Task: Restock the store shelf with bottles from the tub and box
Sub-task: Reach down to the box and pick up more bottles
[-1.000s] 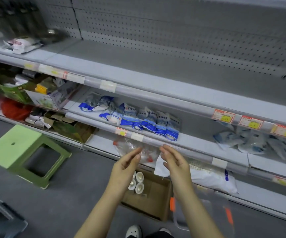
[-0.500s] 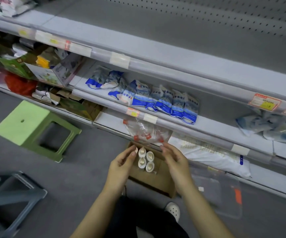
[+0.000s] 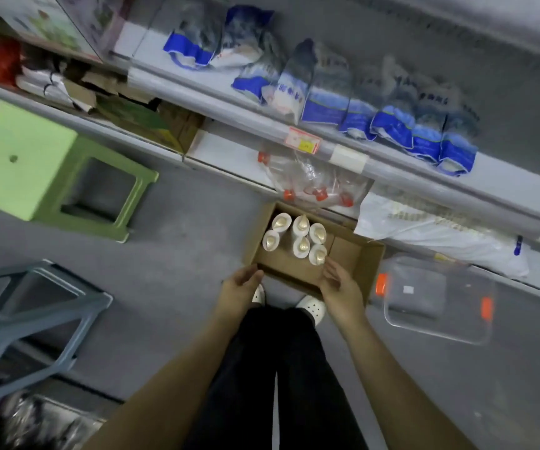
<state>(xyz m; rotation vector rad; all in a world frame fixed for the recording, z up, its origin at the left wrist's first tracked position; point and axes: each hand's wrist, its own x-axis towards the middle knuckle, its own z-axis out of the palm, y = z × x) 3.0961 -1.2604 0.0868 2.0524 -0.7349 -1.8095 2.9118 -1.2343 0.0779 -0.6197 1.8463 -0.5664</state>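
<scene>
Six smooth, white, conical-capped bottles [image 3: 301, 224] in cardboard box [image 3: 348, 251]

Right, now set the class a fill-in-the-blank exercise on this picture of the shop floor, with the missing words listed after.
1. The cardboard box on the floor holds ___ white bottles with gold caps.
2. The stool nearest the shelf, left of the box, is coloured ___.
3. The clear tub right of the box has ___ latches.
4. The left hand and the right hand, fingers relaxed, both hold ___.
Missing words: six; green; orange; nothing.
</scene>
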